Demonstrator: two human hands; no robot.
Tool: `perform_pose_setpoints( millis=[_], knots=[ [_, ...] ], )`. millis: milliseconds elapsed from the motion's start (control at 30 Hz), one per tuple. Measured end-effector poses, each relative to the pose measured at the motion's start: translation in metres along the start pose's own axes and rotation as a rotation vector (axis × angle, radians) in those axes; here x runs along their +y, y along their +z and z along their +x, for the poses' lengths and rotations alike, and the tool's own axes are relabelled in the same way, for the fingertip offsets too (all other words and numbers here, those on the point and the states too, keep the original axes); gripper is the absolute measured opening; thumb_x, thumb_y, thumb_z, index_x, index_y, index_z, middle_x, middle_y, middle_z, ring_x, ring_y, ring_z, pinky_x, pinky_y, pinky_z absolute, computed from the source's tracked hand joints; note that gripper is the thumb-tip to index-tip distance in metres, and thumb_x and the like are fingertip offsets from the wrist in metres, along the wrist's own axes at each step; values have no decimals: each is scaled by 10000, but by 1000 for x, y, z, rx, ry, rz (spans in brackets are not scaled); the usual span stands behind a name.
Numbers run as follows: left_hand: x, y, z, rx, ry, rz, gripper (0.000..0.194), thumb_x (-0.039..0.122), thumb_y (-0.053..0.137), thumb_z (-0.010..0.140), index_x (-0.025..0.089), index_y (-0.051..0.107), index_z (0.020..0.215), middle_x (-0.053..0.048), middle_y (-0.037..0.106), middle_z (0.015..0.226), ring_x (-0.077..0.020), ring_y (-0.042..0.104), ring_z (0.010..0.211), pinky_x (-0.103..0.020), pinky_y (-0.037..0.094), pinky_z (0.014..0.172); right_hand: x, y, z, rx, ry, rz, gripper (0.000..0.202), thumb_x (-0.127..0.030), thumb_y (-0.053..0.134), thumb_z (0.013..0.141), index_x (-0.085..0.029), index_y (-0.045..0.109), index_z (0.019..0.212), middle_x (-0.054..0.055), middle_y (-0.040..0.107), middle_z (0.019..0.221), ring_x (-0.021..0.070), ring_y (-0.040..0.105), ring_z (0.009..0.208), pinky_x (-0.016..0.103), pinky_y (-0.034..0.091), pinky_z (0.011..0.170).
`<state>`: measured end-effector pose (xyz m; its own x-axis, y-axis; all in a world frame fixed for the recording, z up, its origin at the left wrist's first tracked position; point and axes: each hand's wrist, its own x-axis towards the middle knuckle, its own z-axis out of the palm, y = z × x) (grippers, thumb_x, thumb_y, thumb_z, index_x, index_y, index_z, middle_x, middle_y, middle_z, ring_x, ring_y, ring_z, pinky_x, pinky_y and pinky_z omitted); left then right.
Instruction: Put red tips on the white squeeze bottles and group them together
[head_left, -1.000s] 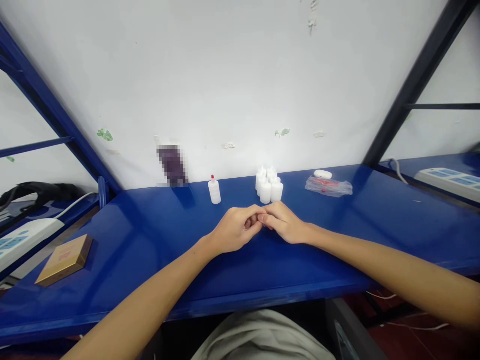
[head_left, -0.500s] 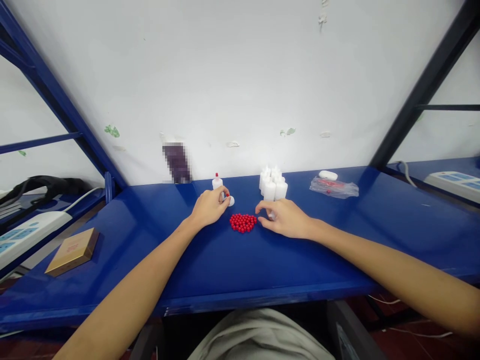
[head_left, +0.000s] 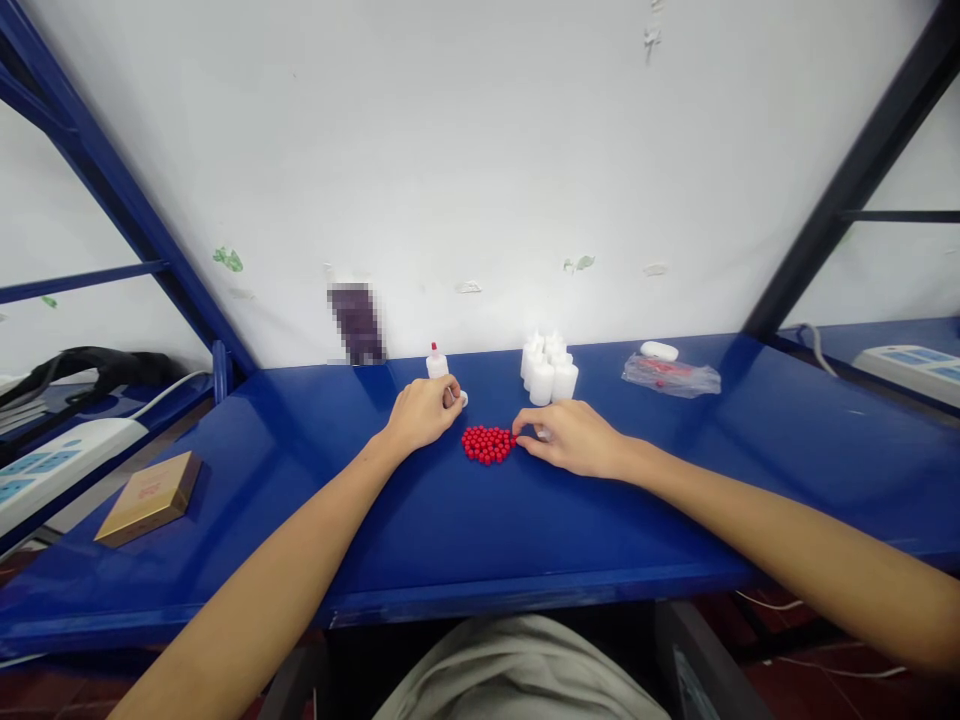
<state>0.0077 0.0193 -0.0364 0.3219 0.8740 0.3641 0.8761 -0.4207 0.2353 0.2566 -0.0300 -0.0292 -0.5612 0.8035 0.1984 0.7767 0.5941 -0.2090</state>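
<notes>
My left hand (head_left: 425, 410) has its fingers closed around a small white piece (head_left: 464, 398); most of it is hidden behind the fingertips. A white squeeze bottle (head_left: 436, 367) with a red tip stands upright just behind this hand. My right hand (head_left: 570, 437) pinches a small red cap (head_left: 515, 439) between thumb and forefinger at the right edge of a pile of red caps (head_left: 487, 444). Something white (head_left: 544, 434) shows under the curled fingers of that hand, too hidden to name. Several white bottles (head_left: 551, 370) stand in a cluster behind it.
At the back right lie a clear plastic bag (head_left: 671, 375) with red bits and a white oval case (head_left: 659, 351). A gold box (head_left: 148, 498) lies at the left of the blue table (head_left: 540, 540). Power strips (head_left: 64, 465) and frame posts (head_left: 840, 180) flank it.
My right thumb and forefinger have closed on a red cap at the pile's edge. In my left hand, the red tip by the white piece is now out of sight.
</notes>
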Motion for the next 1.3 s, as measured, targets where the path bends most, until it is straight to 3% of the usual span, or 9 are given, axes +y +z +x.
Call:
perform_pose_setpoints(
  millis=[100,233,367,467,600,767,1000,1200,1300],
  knots=[
    [2,0,-2,-53,7,53,244,264,524,863,234,713,1015,-25,726,818,-207,675,745,-274,432,646,0,0,0,7,14,-3,185,-316,552,889,-260,692,996,0,695,743,170,617,640,251,313,567],
    [2,2,-4,-115,30,102,431,210,500,836,260,651,1237,-25,705,759,-213,661,706,-272,414,600,1,2,0,25,28,29,169,-305,567,871,-247,681,981,0,678,734,159,589,626,251,316,571],
    [6,-1,-6,-35,100,35,422,203,491,866,248,621,1264,-1,661,694,-174,624,640,-255,402,588,1,3,0,102,55,177,132,-284,595,842,-219,673,927,-7,635,705,141,552,610,254,343,591],
    [20,-8,-11,77,263,-101,346,214,469,916,215,630,1223,3,648,720,-136,591,627,-244,428,618,-1,4,1,162,95,494,117,-296,620,825,-195,656,871,-39,548,588,113,487,523,243,348,546],
    [47,-12,-20,139,593,-162,325,255,513,929,182,620,1228,-57,659,925,-142,604,753,-256,487,689,-2,5,5,98,154,1065,194,-356,672,793,-180,611,849,-81,476,438,99,434,398,230,326,454],
    [58,-3,-22,292,731,-157,264,247,509,972,167,626,1194,-75,662,949,-147,619,806,-270,526,709,-2,6,6,30,130,1468,190,-300,736,744,-167,610,796,-67,519,453,78,434,383,216,335,435],
    [57,0,-18,530,760,-253,130,206,610,923,163,664,1032,-58,704,875,-140,640,766,-273,545,693,-4,4,6,23,124,1491,216,-351,705,788,-147,637,805,-55,520,422,77,415,362,217,352,425],
    [61,1,-19,463,700,-356,52,150,613,901,155,664,910,-33,715,821,-119,645,724,-251,539,703,-2,11,6,140,63,1336,264,-387,507,922,-166,617,828,-50,514,438,106,459,380,231,389,449],
    [64,0,-20,463,603,-397,115,148,596,895,151,672,982,-28,703,819,-101,626,690,-221,531,643,0,12,6,128,43,1283,337,-410,393,955,-166,614,885,-39,520,460,120,468,403,241,387,471]
  ],
)
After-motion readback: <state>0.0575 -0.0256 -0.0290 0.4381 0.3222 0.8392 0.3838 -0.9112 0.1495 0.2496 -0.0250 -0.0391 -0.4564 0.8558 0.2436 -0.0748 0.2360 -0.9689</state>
